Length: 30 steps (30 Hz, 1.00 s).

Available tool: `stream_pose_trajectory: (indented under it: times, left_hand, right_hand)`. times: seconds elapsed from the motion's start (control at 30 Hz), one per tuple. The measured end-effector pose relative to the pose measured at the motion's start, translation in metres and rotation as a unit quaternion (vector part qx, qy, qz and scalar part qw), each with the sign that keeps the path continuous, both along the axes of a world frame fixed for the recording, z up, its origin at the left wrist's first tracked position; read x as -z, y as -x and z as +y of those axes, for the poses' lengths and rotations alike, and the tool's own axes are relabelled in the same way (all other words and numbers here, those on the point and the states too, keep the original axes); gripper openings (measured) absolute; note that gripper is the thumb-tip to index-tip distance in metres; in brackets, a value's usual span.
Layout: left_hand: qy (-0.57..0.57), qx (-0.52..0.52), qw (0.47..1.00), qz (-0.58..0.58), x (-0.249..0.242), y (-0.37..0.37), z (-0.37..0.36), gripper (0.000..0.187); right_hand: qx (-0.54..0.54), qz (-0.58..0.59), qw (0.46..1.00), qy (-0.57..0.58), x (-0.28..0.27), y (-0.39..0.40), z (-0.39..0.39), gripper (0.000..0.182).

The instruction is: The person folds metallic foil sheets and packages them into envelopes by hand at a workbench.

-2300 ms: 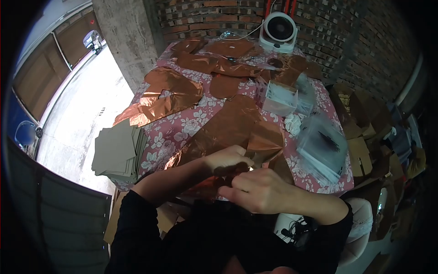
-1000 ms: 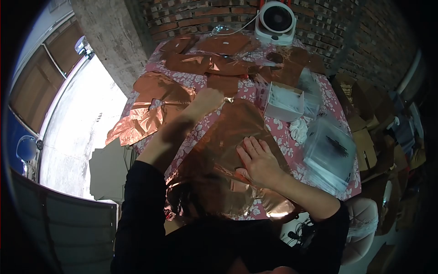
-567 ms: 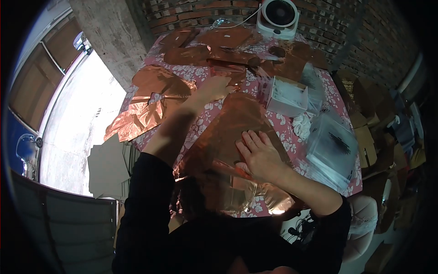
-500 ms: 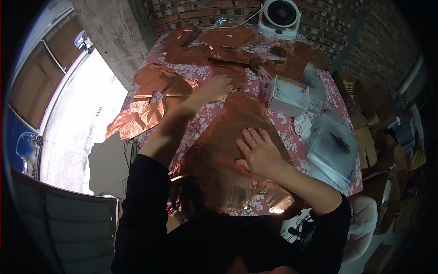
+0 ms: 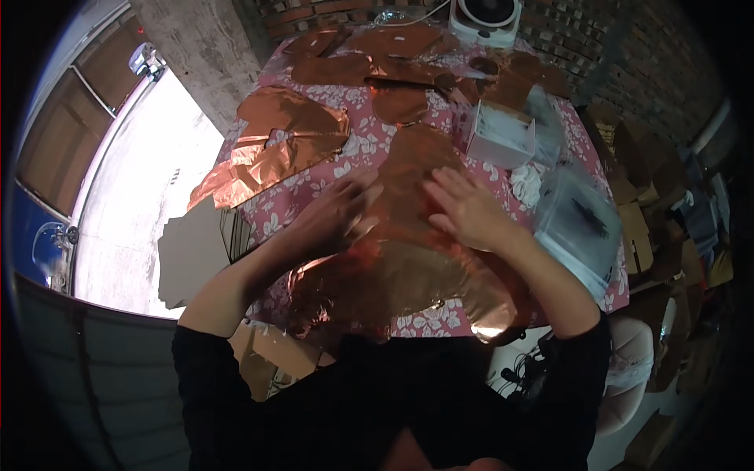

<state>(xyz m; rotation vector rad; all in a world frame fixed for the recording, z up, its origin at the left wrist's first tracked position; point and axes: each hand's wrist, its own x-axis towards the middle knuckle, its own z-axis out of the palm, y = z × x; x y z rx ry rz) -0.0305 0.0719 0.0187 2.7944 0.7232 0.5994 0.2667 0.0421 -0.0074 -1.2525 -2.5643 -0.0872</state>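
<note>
A large, flat copper-coloured foil balloon [image 5: 385, 275] lies on the table right in front of me, its narrower part pointing away. At its left edge is my left hand [image 5: 344, 210], slightly blurred, with the fingers half bent and the thumb apart from them. On the opposite side my right hand [image 5: 465, 210] rests on the foil near the right edge, fingers spread. Neither hand visibly grips anything. Just beyond the far end lies a smaller piece of copper foil [image 5: 399, 106].
Another crumpled copper foil balloon [image 5: 290, 129] lies at the left, with more along the back. To the right are a white box [image 5: 503, 133], a white string bundle [image 5: 526, 184] and clear plastic bags [image 5: 577, 228]. A white fan [image 5: 485, 23] stands behind; grey cardboard [image 5: 192, 255] is at the left.
My left hand has come back from the far piece of foil to the large balloon's left edge. My right hand has shifted slightly forward, and the large foil's near part looks more bunched.
</note>
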Motion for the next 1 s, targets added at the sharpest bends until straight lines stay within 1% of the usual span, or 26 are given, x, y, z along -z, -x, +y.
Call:
stream_pose_trajectory:
  times: [0.03,0.07,0.1,0.13,0.17,0.23,0.27,0.3,0.37,0.4,0.5,0.63,0.7,0.73,0.8,0.83,0.9,0.93,0.97,1.0]
  left_hand:
    - [0.006,0.001,1.000,0.001,-0.006,-0.001,-0.015,0.048]
    - [0.006,-0.022,0.999,0.039,-0.016,-0.002,-0.031,0.052]
    - [0.005,-0.045,0.996,0.076,-0.021,-0.002,-0.043,0.056]
    - [0.009,-0.030,0.996,0.080,-0.018,-0.001,-0.053,0.062]
    - [0.010,-0.030,0.996,0.079,-0.014,0.000,-0.060,0.062]
    - [0.016,0.043,0.998,0.042,-0.004,0.001,-0.070,0.074]
    - [-0.006,0.035,0.995,0.098,0.001,0.001,-0.074,0.084]
    - [-0.003,0.036,0.994,0.099,0.006,0.000,-0.079,0.084]
    - [0.043,0.024,0.992,0.116,0.013,-0.004,-0.086,0.085]
    - [0.044,0.026,0.989,0.138,0.018,-0.005,-0.086,0.085]
    - [0.035,0.022,0.988,0.149,0.017,-0.010,-0.092,0.085]
    - [0.023,0.026,0.989,0.143,0.013,-0.014,-0.094,0.084]
    - [0.052,0.007,0.993,0.103,0.004,-0.017,-0.099,0.082]
    - [0.055,0.005,0.993,0.106,0.004,-0.015,-0.101,0.082]
    - [0.056,0.013,0.997,0.046,0.004,-0.007,-0.104,0.081]
    - [0.060,0.009,0.997,0.048,0.000,-0.004,-0.109,0.081]
    - [0.097,0.049,0.993,0.035,-0.014,0.000,-0.117,0.083]
    - [0.089,0.075,0.991,0.066,-0.016,0.007,-0.120,0.092]
    - [0.090,0.072,0.991,0.067,-0.014,0.009,-0.124,0.092]
    - [0.082,0.064,0.991,0.088,-0.011,0.010,-0.131,0.096]
  right_hand:
    - [0.014,0.024,1.000,0.003,-0.009,-0.007,-0.009,0.056]
    - [0.028,0.047,0.998,0.041,-0.024,-0.014,-0.024,0.052]
    - [0.028,0.046,0.998,0.044,-0.033,-0.022,-0.039,0.052]
    - [0.050,0.082,0.992,0.077,-0.039,-0.030,-0.056,0.051]
    - [0.072,0.118,0.984,0.109,-0.041,-0.036,-0.071,0.050]
    - [0.087,0.126,0.981,0.121,-0.035,-0.046,-0.101,0.050]
    - [0.102,0.135,0.977,0.131,-0.031,-0.048,-0.115,0.050]
    - [0.103,0.135,0.976,0.134,-0.027,-0.046,-0.128,0.050]
    - [0.111,0.103,0.983,0.103,-0.019,-0.042,-0.150,0.053]
    - [0.112,0.086,0.985,0.094,-0.015,-0.039,-0.158,0.054]
    - [0.113,0.059,0.988,0.092,-0.006,-0.034,-0.173,0.055]
    - [0.116,0.062,0.988,0.079,0.003,-0.035,-0.178,0.057]
    - [0.118,0.062,0.988,0.075,0.005,-0.036,-0.178,0.058]
    - [0.120,0.062,0.988,0.073,0.006,-0.035,-0.178,0.058]
    - [0.120,0.065,0.988,0.075,0.006,-0.035,-0.178,0.058]
    - [0.123,0.065,0.988,0.072,0.006,-0.035,-0.178,0.058]
    - [0.119,0.069,0.988,0.064,0.012,-0.036,-0.178,0.058]
    - [0.122,0.065,0.989,0.059,0.012,-0.036,-0.178,0.058]
    - [0.125,0.061,0.989,0.053,0.012,-0.036,-0.178,0.058]
    - [0.122,0.061,0.989,0.054,0.012,-0.036,-0.178,0.058]
